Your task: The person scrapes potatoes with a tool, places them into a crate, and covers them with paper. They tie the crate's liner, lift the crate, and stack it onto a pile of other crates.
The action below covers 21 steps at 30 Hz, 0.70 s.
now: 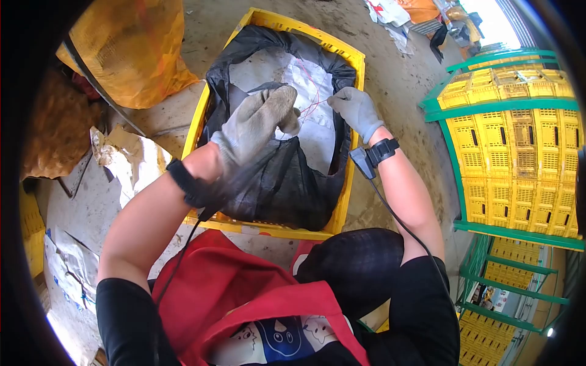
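Note:
A yellow plastic crate [359,79] stands on the floor before me, lined with a black plastic bag [268,189]. Within the liner lie grey-white sheets and a wrinkled white piece [305,79]. My left hand [256,119], in a grey work glove, is closed over the crate's middle, above a raised fold of the bag. Thin red string [315,105] stretches from it to my right hand [355,110], also gloved, which pinches the string near the crate's right side. Whether the left fingers also grip the bag is hidden.
A large orange woven sack [131,55] stands at the upper left, with torn paper packaging [131,161] below it. Stacked yellow crates [513,134] in a green metal frame [506,108] occupy the right side. Sacks and scraps [415,15] lie at the back.

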{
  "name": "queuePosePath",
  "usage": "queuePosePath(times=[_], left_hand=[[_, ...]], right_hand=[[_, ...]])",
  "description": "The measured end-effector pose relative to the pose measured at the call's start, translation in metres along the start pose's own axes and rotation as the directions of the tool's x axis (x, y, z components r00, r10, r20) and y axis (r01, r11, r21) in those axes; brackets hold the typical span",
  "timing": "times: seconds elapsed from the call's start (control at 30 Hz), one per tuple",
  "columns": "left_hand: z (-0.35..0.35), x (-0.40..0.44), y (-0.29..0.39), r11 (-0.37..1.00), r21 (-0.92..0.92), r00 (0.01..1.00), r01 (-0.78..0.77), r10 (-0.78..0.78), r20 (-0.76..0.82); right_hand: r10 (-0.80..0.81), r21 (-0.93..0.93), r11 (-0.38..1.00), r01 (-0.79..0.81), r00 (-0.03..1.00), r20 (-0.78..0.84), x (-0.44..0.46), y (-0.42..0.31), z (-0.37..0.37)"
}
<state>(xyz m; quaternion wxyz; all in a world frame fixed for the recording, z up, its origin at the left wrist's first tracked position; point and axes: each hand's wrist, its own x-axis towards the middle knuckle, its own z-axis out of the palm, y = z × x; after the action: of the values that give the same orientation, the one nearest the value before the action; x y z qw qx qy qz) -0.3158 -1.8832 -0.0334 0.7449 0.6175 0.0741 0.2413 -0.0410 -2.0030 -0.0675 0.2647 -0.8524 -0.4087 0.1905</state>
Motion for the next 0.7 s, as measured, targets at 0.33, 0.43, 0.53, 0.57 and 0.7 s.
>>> queuePosePath(times=[0.33,0.43,0.53,0.57,0.7], left_hand=[[-0.023,0.031,-0.078,0.767,-0.213,0.779,0.606,-0.626,-0.038],[-0.026,0.031,-0.079,0.726,-0.301,0.774,0.619,-0.63,0.072],[-0.025,0.031,-0.08,0.676,-0.397,0.765,0.621,-0.633,0.118],[-0.03,0.03,-0.085,0.675,-0.398,0.764,0.621,-0.635,0.115],[-0.036,0.033,-0.092,0.902,0.146,0.89,0.406,-0.427,0.159]], right_hand=[[0.047,0.283,0.955,-0.092,0.986,0.163,-0.008,-0.043,0.007],[0.204,0.425,0.834,-0.352,0.912,0.356,-0.01,-0.056,0.017],[0.22,0.567,0.689,-0.452,0.876,0.43,-0.009,-0.06,0.028],[0.203,0.657,0.573,-0.491,0.861,0.466,-0.008,-0.057,0.032],[0.015,0.814,0.297,-0.499,0.855,0.518,-0.007,-0.052,0.039]])
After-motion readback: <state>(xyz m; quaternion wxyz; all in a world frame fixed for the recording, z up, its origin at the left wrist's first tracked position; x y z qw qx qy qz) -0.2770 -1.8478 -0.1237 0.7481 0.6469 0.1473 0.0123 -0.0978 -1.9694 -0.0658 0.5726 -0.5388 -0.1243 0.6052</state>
